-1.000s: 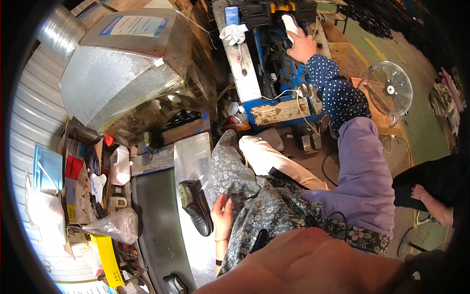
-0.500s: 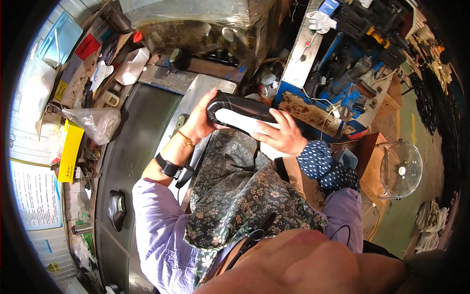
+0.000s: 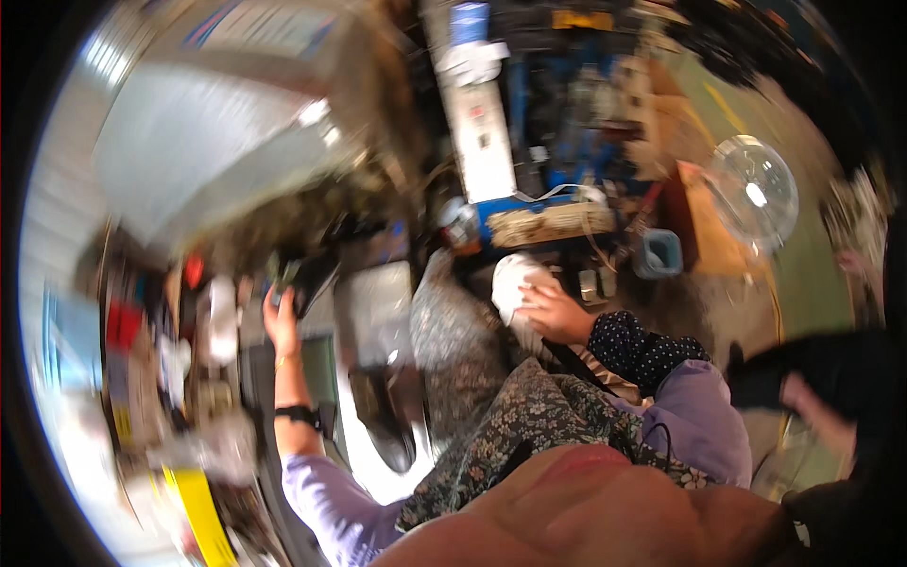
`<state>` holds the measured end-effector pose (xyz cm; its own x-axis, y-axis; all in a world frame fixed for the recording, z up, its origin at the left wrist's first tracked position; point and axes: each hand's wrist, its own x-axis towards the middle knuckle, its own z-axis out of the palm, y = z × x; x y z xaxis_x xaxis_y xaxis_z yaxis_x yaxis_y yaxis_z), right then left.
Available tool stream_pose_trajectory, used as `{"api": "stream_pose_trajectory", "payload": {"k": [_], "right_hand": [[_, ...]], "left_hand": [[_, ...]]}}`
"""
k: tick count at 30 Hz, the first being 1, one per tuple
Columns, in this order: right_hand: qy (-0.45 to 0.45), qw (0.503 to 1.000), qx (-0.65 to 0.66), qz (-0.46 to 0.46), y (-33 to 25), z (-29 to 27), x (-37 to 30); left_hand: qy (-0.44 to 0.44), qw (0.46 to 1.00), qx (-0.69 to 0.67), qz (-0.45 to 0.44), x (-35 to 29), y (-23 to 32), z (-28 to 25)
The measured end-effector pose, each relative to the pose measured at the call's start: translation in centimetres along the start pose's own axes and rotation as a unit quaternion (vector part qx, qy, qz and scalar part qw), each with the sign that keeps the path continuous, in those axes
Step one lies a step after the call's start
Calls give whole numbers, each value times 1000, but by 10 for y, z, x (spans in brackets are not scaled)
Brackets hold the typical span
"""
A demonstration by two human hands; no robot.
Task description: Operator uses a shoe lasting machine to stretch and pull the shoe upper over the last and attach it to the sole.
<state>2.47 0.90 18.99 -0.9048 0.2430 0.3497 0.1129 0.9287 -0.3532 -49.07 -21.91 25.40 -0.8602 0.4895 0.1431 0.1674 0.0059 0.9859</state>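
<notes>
A blurred, dark shoe-shaped object [image 3: 317,287] lies right at the fingertips of the left hand [image 3: 283,319], whose thumb and fingers are partly spread; blur hides whether they grip it. A black shoe [image 3: 389,430] rests on the metal surface [image 3: 380,295], between the left forearm and the floral apron [image 3: 553,411]. The right hand [image 3: 556,314] lays loosely extended fingers against something whitish [image 3: 517,283] over the lap; whether it grasps this, I cannot tell.

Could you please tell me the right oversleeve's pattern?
The right oversleeve is dark with white dots, seen in the head view.
</notes>
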Motion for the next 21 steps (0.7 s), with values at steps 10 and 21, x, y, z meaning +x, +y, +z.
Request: {"api": "stream_pose_trajectory", "payload": {"k": [10, 21], "right_hand": [[119, 958, -88, 244, -35, -4, -122], [175, 920, -148, 317, -31, 8, -138]], "left_hand": [[-34, 687, 711, 150, 79, -116, 102], [-680, 570, 401, 229, -203, -101, 368]]}}
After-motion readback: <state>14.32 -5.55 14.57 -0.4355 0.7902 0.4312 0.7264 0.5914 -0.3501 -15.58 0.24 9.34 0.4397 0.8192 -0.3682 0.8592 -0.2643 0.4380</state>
